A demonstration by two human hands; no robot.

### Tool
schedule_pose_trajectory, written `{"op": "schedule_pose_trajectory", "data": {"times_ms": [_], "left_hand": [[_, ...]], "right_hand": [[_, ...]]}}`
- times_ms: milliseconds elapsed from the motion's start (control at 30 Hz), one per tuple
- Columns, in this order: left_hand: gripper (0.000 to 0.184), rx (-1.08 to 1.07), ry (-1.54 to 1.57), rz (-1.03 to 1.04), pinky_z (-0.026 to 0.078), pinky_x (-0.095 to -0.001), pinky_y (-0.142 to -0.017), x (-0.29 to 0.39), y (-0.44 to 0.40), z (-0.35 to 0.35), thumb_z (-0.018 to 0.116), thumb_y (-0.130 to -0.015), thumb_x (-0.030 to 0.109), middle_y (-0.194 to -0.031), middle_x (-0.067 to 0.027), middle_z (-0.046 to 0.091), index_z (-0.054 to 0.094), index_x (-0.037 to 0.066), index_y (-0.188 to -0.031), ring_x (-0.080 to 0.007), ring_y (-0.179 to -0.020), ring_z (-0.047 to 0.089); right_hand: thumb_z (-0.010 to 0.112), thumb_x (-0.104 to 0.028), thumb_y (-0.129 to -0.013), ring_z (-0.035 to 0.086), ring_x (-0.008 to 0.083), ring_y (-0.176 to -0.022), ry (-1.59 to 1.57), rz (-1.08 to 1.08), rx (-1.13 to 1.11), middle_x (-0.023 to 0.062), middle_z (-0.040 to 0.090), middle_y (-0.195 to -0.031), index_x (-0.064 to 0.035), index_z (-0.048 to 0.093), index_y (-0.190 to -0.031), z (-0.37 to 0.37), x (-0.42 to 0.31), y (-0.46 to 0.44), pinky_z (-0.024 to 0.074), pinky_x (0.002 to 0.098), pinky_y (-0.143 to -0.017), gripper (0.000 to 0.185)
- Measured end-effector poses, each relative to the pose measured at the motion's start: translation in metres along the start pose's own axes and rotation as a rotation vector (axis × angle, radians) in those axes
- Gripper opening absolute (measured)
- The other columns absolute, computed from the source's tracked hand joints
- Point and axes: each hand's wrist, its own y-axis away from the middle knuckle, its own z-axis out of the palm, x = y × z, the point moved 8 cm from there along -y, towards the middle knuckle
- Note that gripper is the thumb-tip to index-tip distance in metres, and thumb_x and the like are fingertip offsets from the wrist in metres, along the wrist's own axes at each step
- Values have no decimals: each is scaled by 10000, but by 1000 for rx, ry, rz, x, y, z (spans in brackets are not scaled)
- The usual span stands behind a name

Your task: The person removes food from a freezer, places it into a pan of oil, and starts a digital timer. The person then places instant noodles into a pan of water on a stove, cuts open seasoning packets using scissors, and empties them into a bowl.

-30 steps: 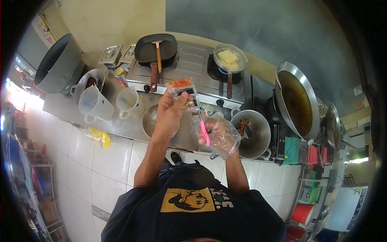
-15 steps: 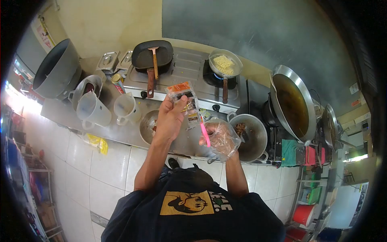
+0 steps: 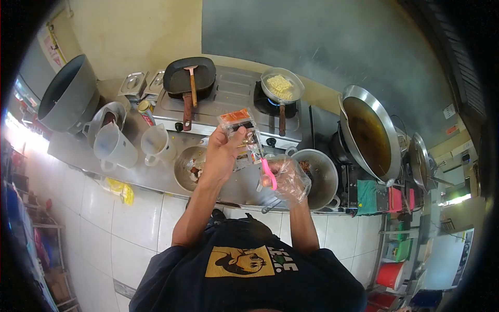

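My left hand (image 3: pixel 223 153) pinches a set of seasoning sachets (image 3: pixel 236 117), orange at one end with dark and clear parts below. Inside a clear plastic glove, my right hand (image 3: pixel 287 178) grips pink-handled scissors (image 3: pixel 268 172). The scissor blades point up and touch or overlap the sachets' right edge; whether they cut into them I cannot tell. Beyond both hands, a block of noodles (image 3: pixel 279 87) lies in a small pan (image 3: pixel 298 85) over a lit burner. A metal bowl (image 3: pixel 179 174) with food bits sits left of my left forearm.
A deep pot (image 3: pixel 327 174) stands right of my gloved hand. Farther right is a large wok (image 3: pixel 348 127) of brown liquid. A square grill pan (image 3: pixel 174 78) with a wooden-handled utensil rests on the stove's left side. Two plastic jugs (image 3: pixel 122 148) stand on the left counter.
The scissors' pink handles have spread apart, and the blades have come up against the sachets. The whole view has shifted slightly, so the stove items appear a little farther left.
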Motion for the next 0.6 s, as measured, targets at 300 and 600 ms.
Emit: {"op": "schedule_pose_trajectory", "data": {"times_ms": [300, 600], "left_hand": [[182, -4, 100, 73, 556, -300, -731, 14, -4, 10, 560, -937, 111, -1008, -77, 640, 548, 58, -1111, -134, -903, 626], [129, -52, 69, 59, 555, -293, -705, 5, -7, -1, 554, -943, 135, -958, -81, 644, 551, 55, -1045, -122, -861, 628]], "right_hand": [[851, -350, -627, 397, 79, -501, 90, -50, 74, -27, 460, -507, -59, 544, -550, -8, -8, 8, 305, 292, -463, 430], [822, -436, -620, 392, 108, -477, 259, -47, 60, 10, 424, -486, -44, 542, -537, -5, -23, 14, 295, 316, -456, 490]]}}
